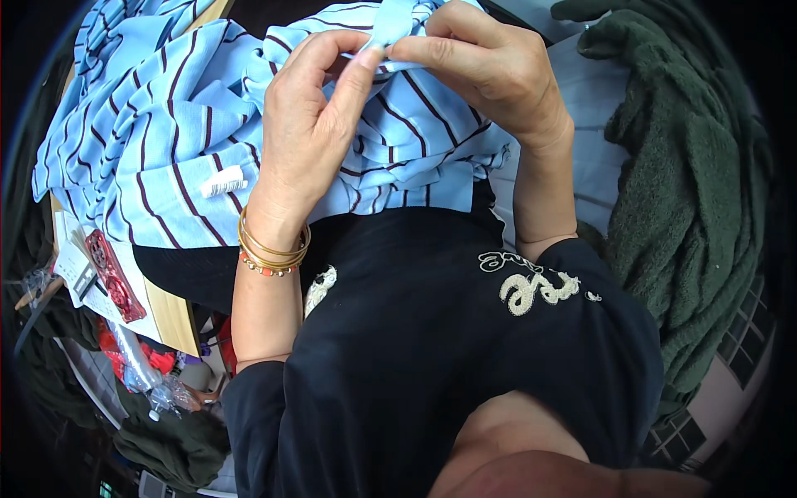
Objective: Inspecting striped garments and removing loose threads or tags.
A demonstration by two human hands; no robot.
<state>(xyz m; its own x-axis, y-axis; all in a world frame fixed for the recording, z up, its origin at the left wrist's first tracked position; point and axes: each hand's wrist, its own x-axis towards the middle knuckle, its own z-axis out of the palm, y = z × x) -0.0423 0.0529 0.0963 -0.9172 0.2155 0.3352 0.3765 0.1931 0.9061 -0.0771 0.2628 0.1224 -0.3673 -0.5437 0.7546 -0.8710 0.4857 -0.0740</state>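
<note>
A light blue knit garment (178,108) with dark stripes lies bunched over my lap and the surface ahead. My left hand (311,112) pinches a plain light blue band (393,23) of it between thumb and fingertips. Close against it, my right hand (502,75) grips the same band, thumb and forefinger pressed together. The two thumb tips almost meet on the cloth. A small white label (223,182) shows on the garment, left of my left wrist. The far end of the band runs out of the picture.
Dark green fleecy cloth (677,158) hangs in a heap on the right, beside pale fabric (585,149). To the left, a red patterned case (114,275) rests on papers near a wooden board edge (173,319). Clear plastic wrapping (137,361) and red items lie below.
</note>
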